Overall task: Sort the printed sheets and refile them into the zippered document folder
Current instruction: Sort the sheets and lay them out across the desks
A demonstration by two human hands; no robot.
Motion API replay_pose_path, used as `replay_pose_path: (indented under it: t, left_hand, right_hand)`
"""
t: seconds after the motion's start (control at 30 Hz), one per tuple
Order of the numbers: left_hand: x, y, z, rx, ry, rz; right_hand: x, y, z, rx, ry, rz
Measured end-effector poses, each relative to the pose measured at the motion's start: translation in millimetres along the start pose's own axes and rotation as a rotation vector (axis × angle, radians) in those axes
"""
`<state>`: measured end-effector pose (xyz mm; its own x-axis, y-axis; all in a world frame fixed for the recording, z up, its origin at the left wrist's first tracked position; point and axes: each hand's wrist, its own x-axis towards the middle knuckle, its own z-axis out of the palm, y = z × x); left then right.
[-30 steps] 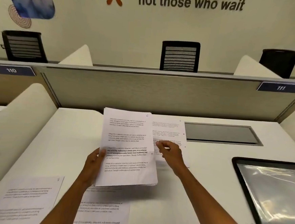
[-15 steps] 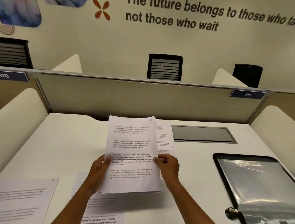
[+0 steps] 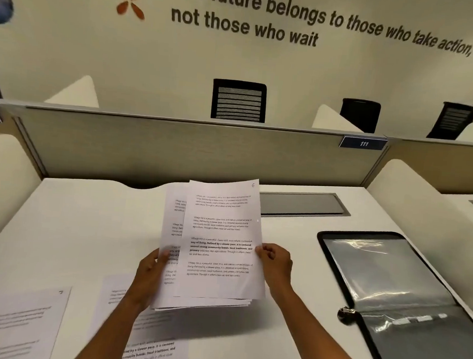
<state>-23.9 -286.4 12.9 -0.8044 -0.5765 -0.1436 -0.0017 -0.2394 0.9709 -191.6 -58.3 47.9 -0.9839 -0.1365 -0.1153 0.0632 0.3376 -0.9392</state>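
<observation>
I hold a stack of printed sheets [image 3: 218,248] upright above the white desk. My left hand [image 3: 148,277] grips the stack's left edge, thumb on the front. My right hand [image 3: 275,266] pinches the right edge of the top sheet, marked 6, which sits shifted right so the sheet behind shows at the left. The black zippered document folder [image 3: 407,300] lies open at the right with clear plastic sleeves facing up. A loose sheet marked 7 [image 3: 11,323] lies at the near left, and another loose sheet [image 3: 148,351] lies under my left forearm.
A grey partition [image 3: 192,150] closes the desk's far side, with curved white side dividers [image 3: 0,177] left and right. A grey cable hatch [image 3: 298,202] is set into the desk behind the stack. Black chairs stand beyond the partition.
My right hand brought a sheet from the desk onto the front of the stack, then slid the top sheet to the right. The view panned right and up, showing more of the folder.
</observation>
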Motion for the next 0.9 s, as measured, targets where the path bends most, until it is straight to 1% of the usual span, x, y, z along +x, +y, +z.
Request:
replay_pose_path:
  t: [0.17, 0.3, 0.57, 0.77, 0.9]
  left_hand:
    - [-0.8, -9.5, 8.5, -0.018, -0.023, 0.009]
    - [-0.1, -17.9, 16.6, 0.017, -0.039, 0.022]
    - [8.5, -18.0, 58.9, 0.046, 0.026, 0.017]
    - [22.8, -19.6, 121.0, 0.071, 0.115, 0.021]
    - [33.6, -30.9, 142.8, 0.049, 0.180, -0.002]
  right_hand:
    - [7.4, 9.6, -30.2, 0.016, 0.112, 0.023]
    - [22.7, 17.7, -58.2, 0.001, 0.179, 0.030]
    - [74.6, 35.7, -98.9, 0.031, 0.153, 0.027]
    - [144.2, 47.8, -154.3, -0.014, 0.139, 0.019]
    - [193.1, 67.5, -194.3, -0.038, 0.151, 0.032]
